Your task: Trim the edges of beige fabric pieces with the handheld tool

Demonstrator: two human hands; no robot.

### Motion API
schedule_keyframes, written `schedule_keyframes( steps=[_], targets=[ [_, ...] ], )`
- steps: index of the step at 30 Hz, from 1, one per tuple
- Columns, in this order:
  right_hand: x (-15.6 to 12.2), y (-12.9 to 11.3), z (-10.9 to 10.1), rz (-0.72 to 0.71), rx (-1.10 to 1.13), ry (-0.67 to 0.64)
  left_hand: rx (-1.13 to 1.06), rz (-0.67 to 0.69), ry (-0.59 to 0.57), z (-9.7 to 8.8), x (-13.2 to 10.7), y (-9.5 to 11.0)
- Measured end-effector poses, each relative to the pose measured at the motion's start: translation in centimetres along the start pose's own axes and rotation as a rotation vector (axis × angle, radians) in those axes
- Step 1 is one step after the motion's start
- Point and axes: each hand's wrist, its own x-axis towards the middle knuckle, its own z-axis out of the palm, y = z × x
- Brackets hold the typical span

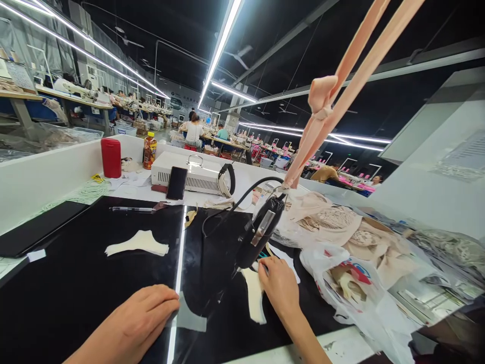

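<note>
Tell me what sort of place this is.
Most likely a garment factory floor: rows of sewing stations with seated workers behind, cut cream fabric pieces on the black worktable, and a heap of beige lace garments beside the right hand.

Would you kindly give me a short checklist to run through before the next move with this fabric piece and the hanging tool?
1. The right hand touches the cream fabric piece: ok.
2. The left hand lies flat on the black table, apart from the hanging tool: ok.
3. Tool tip clear of the fingers: cannot tell, it is dark against the table.
4. The pink strap holds the tool up, taut: ok.
5. The cord runs behind the tool, off the piece: ok.
6. The plastic bag lies right beside the right hand: not ok.
</note>
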Motion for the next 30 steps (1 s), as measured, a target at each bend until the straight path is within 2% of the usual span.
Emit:
schedule_keyframes(
  steps=[7,13,16,19,21,24,27,30],
  targets=[
    [-0.6,2.1,-2.1,0.185,0.296,0.093,-0.005,0.012,0.004,-0.1,0.2,0.0],
    [-0.7,4.4,-4.2,0.434,0.690,0.408,-0.010,0.018,0.010,-0.1,0.4,0.1],
    [-0.6,4.0,-5.1,0.477,0.809,0.518,-0.015,0.018,0.017,-0.1,0.4,0.1],
    [-0.8,2.1,-6.2,0.479,0.866,0.555,-0.037,-0.002,-0.001,0.0,0.0,-0.2],
    [-1.4,0.0,-6.8,0.463,0.883,0.516,-0.066,-0.033,-0.015,0.2,-0.2,-0.4],
    [-3.4,-4.2,-6.8,0.412,0.891,0.316,-0.135,-0.105,-0.032,0.3,-0.2,-0.3],
    [-6.0,-8.6,-5.6,0.327,0.915,0.100,-0.258,-0.206,-0.083,-0.4,0.4,0.6],
    [-7.9,-12.1,-4.1,0.185,0.882,-0.079,-0.482,-0.388,-0.184,-1.7,1.5,2.2]
  ],
)
